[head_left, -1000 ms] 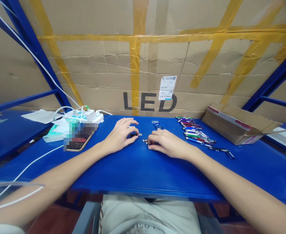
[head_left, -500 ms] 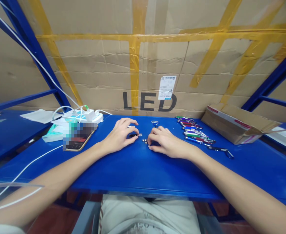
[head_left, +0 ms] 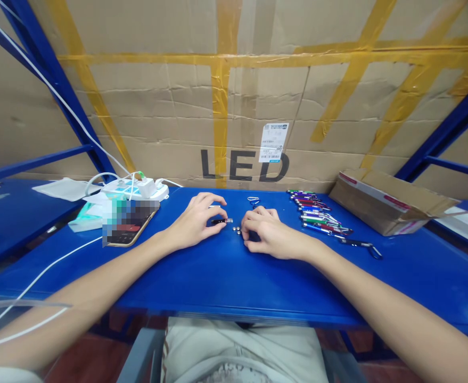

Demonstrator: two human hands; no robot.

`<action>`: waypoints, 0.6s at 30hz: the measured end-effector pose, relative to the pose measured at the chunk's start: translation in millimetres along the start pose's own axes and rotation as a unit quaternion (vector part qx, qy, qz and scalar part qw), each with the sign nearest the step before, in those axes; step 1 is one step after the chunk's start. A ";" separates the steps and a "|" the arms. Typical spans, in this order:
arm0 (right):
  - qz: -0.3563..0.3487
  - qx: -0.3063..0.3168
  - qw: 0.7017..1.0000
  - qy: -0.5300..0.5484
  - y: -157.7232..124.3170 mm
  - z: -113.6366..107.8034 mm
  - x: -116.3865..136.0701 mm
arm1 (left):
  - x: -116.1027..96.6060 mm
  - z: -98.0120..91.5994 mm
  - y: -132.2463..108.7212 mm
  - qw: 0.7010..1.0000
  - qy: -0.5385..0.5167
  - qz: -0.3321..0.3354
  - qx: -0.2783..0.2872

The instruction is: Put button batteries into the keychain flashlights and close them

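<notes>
My left hand (head_left: pixel 196 219) rests on the blue table (head_left: pixel 226 276) with its fingers curled round a small dark keychain flashlight (head_left: pixel 221 221), whose silver tip points right. My right hand (head_left: pixel 268 231) lies just right of it, fingers curled and pinched over tiny silver button cells (head_left: pixel 237 230); whether it holds one is hidden. A loose carabiner clip (head_left: pixel 253 200) lies just beyond my right hand.
A row of several coloured keychain flashlights (head_left: pixel 317 215) lies right of my hands, and an open cardboard box (head_left: pixel 389 205) farther right. A phone (head_left: pixel 128 223), a white power strip (head_left: pixel 136 189) and cables sit on the left. A big cardboard wall marked LED (head_left: pixel 244 166) stands behind.
My right hand's fingers have curled in tighter over the button cells and drawn slightly toward me. My left hand has kept the flashlight in the same place.
</notes>
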State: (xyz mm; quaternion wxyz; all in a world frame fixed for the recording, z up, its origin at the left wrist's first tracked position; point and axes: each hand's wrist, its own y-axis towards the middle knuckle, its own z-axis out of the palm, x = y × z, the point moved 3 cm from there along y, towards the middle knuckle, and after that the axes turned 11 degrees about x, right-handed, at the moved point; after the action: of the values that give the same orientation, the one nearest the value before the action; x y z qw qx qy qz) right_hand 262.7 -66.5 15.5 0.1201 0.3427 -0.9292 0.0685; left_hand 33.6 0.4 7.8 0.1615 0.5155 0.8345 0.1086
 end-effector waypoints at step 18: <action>-0.059 -0.147 0.987 -0.041 -6.0 -5.5 -15.5 | -9.7 -2.8 0.6 0.995 -0.083 -0.021 -0.052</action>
State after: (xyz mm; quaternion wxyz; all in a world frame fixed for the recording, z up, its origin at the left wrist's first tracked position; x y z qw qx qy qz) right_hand 279.1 -60.3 16.9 0.1351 0.3785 -0.9113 -0.0898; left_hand 37.0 -8.0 12.1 0.2589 0.4960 0.8220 0.1058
